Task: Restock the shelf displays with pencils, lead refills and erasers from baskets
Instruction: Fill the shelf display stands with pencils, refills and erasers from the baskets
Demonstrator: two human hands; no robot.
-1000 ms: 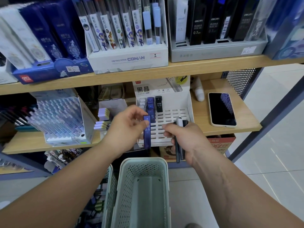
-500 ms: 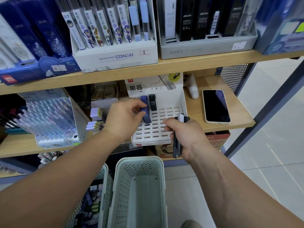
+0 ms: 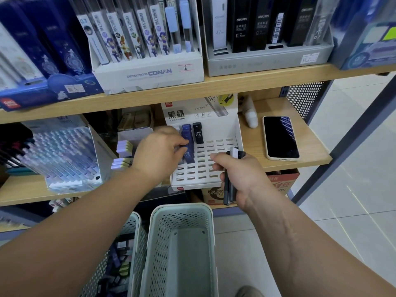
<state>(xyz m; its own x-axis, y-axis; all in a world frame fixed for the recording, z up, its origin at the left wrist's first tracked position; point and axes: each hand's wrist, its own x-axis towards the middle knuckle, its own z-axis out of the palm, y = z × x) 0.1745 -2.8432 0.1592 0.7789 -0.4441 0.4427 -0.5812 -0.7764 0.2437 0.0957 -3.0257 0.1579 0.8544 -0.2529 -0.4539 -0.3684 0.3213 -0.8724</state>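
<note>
Your left hand (image 3: 158, 155) reaches palm-down over the white display tray (image 3: 203, 179), fingertips pinching a blue lead refill (image 3: 189, 156) standing in its left slots | your right hand (image 3: 240, 174) hovers at the tray's front, fist clenched round a bundle of dark refills (image 3: 230, 189) | green basket (image 3: 182, 211) sits below both wrists.

You face a light wooden shelving unit. The upper shelf (image 3: 235, 84) runs across your whole view. The lower shelf (image 3: 308, 156) ends on your right, next to a dark perforated metal side panel (image 3: 304, 99). A grey-blue metal post (image 3: 345, 142) slants down past that end. To your right is a pale, glossy tiled floor (image 3: 353, 211), marked with soft streaks of reflected light.
</note>
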